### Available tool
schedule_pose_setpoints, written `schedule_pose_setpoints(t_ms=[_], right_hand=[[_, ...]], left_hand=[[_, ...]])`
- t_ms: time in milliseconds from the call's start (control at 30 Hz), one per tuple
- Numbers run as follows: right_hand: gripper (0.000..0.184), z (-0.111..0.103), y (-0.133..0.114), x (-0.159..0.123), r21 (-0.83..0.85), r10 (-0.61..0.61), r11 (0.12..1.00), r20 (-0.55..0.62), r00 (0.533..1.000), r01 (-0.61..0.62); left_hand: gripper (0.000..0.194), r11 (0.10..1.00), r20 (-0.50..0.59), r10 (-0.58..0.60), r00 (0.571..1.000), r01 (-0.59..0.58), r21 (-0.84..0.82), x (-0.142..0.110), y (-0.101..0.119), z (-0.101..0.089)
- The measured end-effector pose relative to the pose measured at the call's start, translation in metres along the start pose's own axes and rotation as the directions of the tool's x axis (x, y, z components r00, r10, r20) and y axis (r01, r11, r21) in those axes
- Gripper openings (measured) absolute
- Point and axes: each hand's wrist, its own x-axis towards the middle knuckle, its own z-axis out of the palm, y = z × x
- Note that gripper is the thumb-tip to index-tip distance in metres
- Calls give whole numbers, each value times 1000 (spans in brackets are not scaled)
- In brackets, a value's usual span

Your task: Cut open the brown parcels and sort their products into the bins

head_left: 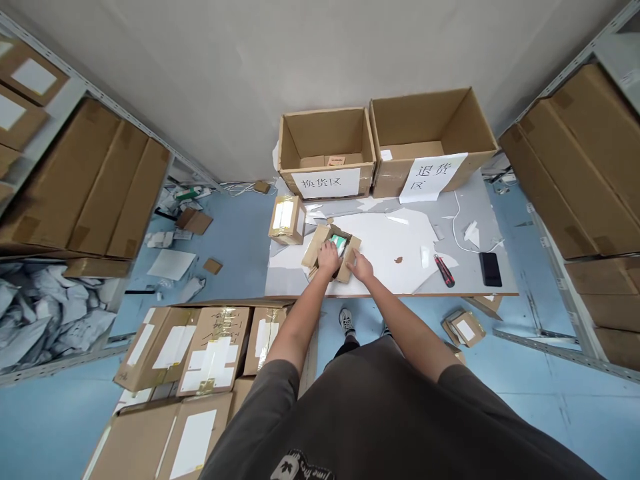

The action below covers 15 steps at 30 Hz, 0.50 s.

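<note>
A small open cardboard box [344, 275] with raised flaps sits near the table's front edge. Inside it a green-and-white packet [339, 243] shows at the top. My left hand [329, 259] reaches over the box opening, its fingers curled at the packet's left edge; the fingertips are partly hidden. At the box's right side, my right hand [361, 267] is closed on a flap, thumb against the cardboard. Just behind and to the left stands a taped box [287, 220] with white labels.
Two large open cartons [326, 183] [387, 183] with paper signs stand along the table's back. A red-and-black utility knife [444, 271] and a black phone [491, 269] lie at right. Labelled boxes [213, 360] are stacked at lower left; loaded shelves flank both sides.
</note>
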Motion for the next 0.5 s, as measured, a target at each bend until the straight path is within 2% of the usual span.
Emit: schedule_pose_setpoints(t_ms=[100,233,333,500], right_hand=[[75,2,-1,-3,7,5,1000,0,1000,-5],[77,8,-1,-4,46,28,999,13,1000,-29],[78,12,0,-3,73,35,997,7,999,-36],[78,11,0,-3,97,39,994,14,999,-40]], left_hand=[[77,999,30,-18,999,17,41,20,0,-1],[55,994,101,-65,993,55,98,32,-2,7],[43,993,163,-111,980,105,46,33,-3,15],[39,984,183,-160,970,171,-51,30,-6,17]])
